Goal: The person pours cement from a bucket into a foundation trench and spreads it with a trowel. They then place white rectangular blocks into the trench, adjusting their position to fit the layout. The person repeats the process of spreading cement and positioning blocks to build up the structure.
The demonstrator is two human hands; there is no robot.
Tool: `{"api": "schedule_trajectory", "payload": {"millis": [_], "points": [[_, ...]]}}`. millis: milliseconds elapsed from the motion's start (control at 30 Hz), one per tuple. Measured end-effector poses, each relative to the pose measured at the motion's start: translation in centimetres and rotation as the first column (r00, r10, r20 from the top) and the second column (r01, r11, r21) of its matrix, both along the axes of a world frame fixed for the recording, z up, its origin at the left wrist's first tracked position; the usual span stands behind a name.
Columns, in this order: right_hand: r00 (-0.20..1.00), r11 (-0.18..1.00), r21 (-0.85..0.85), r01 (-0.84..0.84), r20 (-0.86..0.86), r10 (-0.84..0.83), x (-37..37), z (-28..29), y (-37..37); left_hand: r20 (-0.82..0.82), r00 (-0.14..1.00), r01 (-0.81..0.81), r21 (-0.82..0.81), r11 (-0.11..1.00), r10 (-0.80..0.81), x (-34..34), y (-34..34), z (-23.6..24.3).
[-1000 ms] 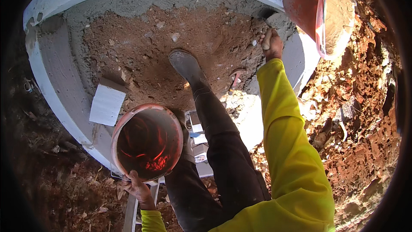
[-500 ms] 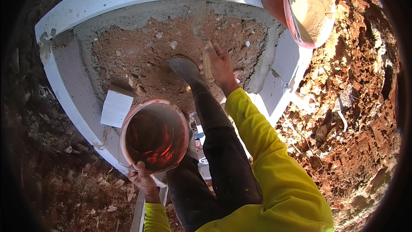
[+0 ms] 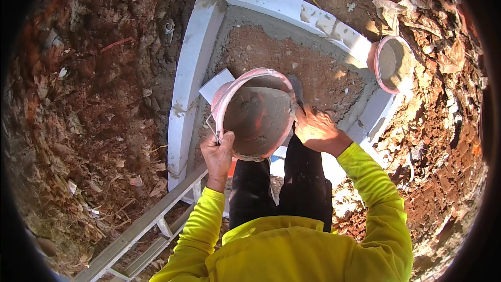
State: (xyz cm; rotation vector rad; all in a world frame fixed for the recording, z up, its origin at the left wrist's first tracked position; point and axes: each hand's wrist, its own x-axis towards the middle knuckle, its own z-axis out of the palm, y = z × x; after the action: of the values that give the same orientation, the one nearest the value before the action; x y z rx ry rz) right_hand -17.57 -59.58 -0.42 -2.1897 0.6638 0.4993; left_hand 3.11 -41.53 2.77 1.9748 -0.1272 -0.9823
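Observation:
A reddish bucket (image 3: 225, 105) hangs tilted in front of my legs, its mouth facing me and grey mortar (image 3: 255, 115) coating its inside. My left hand (image 3: 218, 152) grips it at the lower left rim, by the wire handle. At the opposite rim, my right hand (image 3: 317, 129) is closed around the trowel; its handle is hidden in my fist, and I cannot make out the blade against the mortar. Below the bucket, a white block (image 3: 215, 84) lies partly covered inside the white-walled frame.
A low white block wall (image 3: 183, 81) encloses reddish soil (image 3: 271, 52) with grey mortar along its inner edges. A second bucket (image 3: 378, 62) of mortar stands at the far right corner. A metal ladder (image 3: 141, 230) slopes at lower left. Rough earth surrounds the frame.
My right hand has come back from the far wall with the trowel to the bucket's right rim. My view has shifted, and the bucket now sits more centrally, its inside showing grey mortar.

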Motion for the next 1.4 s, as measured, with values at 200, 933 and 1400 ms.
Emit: {"api": "schedule_trajectory", "payload": {"millis": [200, 933, 1400], "points": [[0.884, 0.902, -0.041, -0.429, 0.184, 0.429, 5.7, 7.9, 4.6, 0.146, 0.989, 0.039, -0.156, 0.987, -0.016, 4.3, 1.7, 7.9], [0.918, 0.135, 0.958, 0.252, -0.192, -0.346, 2.0, 1.7, 8.1, 0.405, 0.904, 0.178, -0.068, 0.982, -0.136, 3.3, 2.4, 4.5], [0.980, 0.982, -0.166, 0.088, 0.190, -0.056, 22.4, -32.6, -11.8, 0.251, 0.626, -0.780, 0.199, 0.594, 0.738, -5.2, 17.1, -12.7]]}}
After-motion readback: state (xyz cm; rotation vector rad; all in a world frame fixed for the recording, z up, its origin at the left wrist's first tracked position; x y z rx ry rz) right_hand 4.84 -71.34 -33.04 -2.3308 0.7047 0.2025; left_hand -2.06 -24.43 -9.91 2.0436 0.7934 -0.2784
